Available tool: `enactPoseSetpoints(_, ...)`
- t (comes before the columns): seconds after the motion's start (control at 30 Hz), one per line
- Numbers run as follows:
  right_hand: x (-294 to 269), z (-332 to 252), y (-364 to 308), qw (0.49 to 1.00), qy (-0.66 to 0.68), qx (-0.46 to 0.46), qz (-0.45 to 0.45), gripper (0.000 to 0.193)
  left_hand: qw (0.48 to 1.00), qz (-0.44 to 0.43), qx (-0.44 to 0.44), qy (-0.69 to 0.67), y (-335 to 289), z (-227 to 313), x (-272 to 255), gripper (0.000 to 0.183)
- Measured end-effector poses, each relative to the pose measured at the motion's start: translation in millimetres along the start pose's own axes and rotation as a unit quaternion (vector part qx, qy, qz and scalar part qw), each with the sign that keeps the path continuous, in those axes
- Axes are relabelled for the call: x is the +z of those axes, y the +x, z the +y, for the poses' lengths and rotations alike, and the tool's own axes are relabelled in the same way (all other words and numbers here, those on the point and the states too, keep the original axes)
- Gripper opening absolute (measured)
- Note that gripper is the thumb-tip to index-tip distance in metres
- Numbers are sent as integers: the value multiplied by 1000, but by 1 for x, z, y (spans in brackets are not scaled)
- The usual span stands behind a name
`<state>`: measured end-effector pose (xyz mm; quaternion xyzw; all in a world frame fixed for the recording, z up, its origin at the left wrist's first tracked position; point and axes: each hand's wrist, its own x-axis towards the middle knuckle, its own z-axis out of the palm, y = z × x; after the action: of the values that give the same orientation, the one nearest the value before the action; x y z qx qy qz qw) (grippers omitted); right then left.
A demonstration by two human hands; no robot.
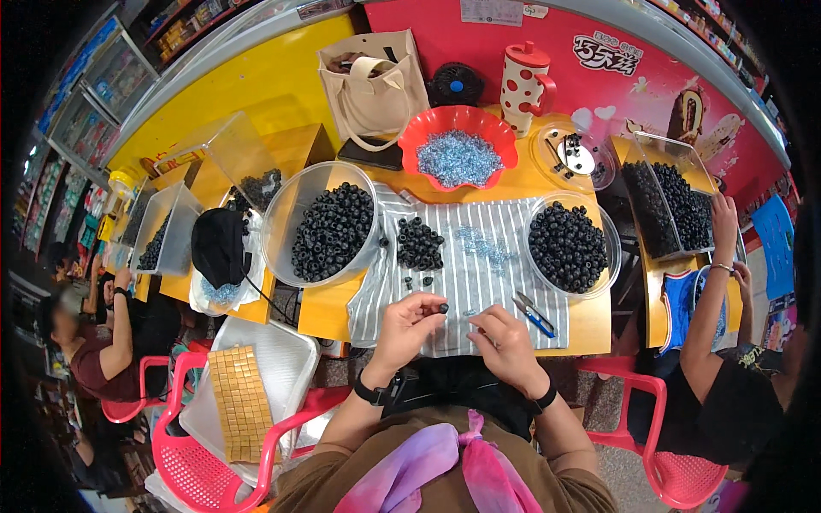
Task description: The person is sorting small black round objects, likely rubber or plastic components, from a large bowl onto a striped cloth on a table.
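Note:
In my left hand (406,327) a round black bead (443,308) is pinched between thumb and fingertip. Just to its right, my right hand (506,339) is closed in a pinch on a small clear bluish piece (469,313). Both hands hover at the near edge of a grey striped cloth (479,282). On that cloth lie a loose pile of black beads (419,246), scattered clear-blue pieces (486,248) and small blue-handled snips (537,316). A round tub (275,218) of black beads stands to the left, and a smaller bowl (612,267) of them to the right.
Behind the cloth sit a red scalloped bowl (506,171) of clear-blue pieces, a beige tote bag (374,94), a small black fan (455,84) and a dotted cup (522,85). Pink chairs (192,440) flank me. People work at both sides beside bead-filled boxes (671,244).

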<state>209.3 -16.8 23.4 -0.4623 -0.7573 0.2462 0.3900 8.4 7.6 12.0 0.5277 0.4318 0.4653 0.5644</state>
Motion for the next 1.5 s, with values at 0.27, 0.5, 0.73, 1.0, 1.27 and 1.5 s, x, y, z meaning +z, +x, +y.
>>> enactPoseSetpoints(0.27,28,-6,5,957,264,122,20,16,988,-19,116,95,-11,-13,3,33)
enactPoseSetpoints(0.5,37,-9,5,859,439,259,46,13,950,-17,225,216,-17,3,9,36)
enactPoseSetpoints(0.73,46,-3,-5,812,529,229,85,9,913,42,282,292,-24,-1,21,28)
enactPoseSetpoints(1.0,30,12,-14,777,556,237,176,9,915,100,254,298,-24,11,11,15)
enactPoseSetpoints(1.27,27,-7,-8,899,369,176,155,17,870,70,222,434,-8,-16,5,13)
enactPoseSetpoints(1.5,26,-9,-24,937,279,123,168,16,995,4,50,88,-28,1,12,23)
